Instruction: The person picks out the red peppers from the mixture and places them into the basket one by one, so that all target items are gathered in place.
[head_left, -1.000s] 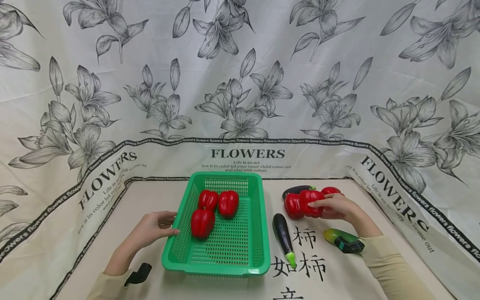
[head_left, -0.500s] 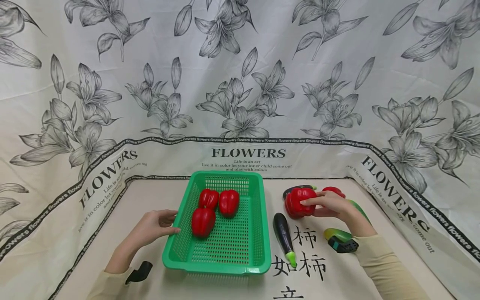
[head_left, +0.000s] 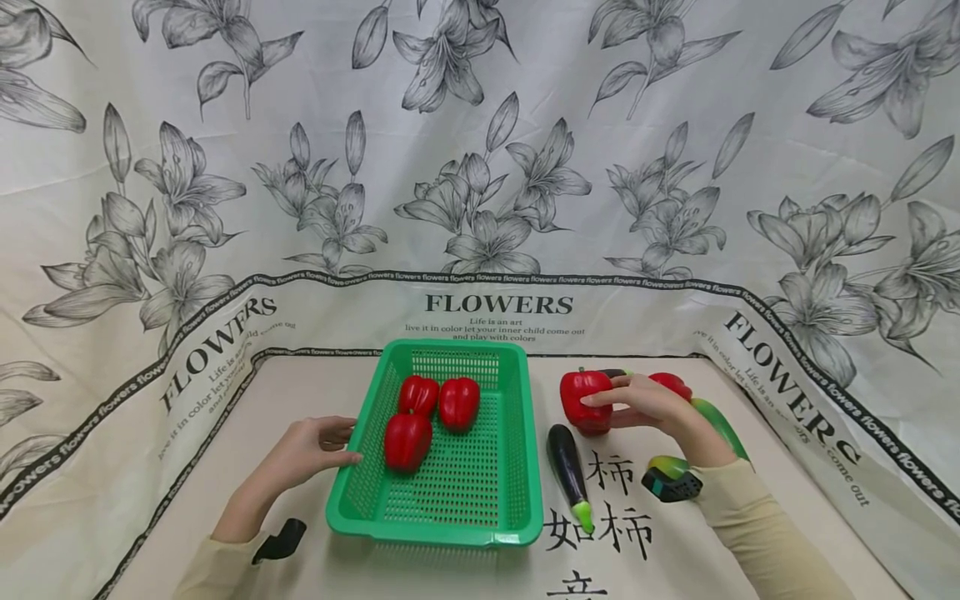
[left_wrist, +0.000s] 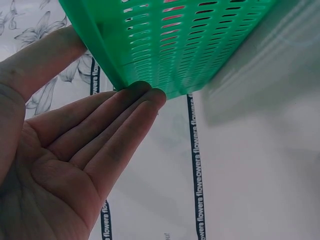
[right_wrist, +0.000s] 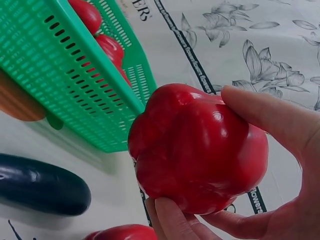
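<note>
My right hand (head_left: 641, 402) holds a red bell pepper (head_left: 583, 393) to the right of the green basket (head_left: 534, 467). In the right wrist view its thumb lies along one side of the bell pepper (right_wrist: 200, 147), with the other fingers beneath. Another red pepper (right_wrist: 125, 233) shows at the bottom edge of that view. My left hand (head_left: 307, 454) is at the basket's left rim. Seen from the left wrist, its fingers (left_wrist: 120, 135) are nearly straight and their tips meet the basket's edge. Three red peppers (head_left: 406, 442) lie inside the basket.
A dark eggplant (head_left: 566, 467) lies just right of the basket; a second eggplant (head_left: 617, 372) is mostly hidden behind the right hand. Farther right are a red pepper (head_left: 672, 384), a long green vegetable (head_left: 718, 425) and a yellow-green one (head_left: 666, 465). Patterned cloth (head_left: 480, 208) rises behind.
My right hand has moved left toward the basket with the bell pepper, which has turned more upright. The green vegetable has come into sight beside the wrist. My left hand stays at the rim.
</note>
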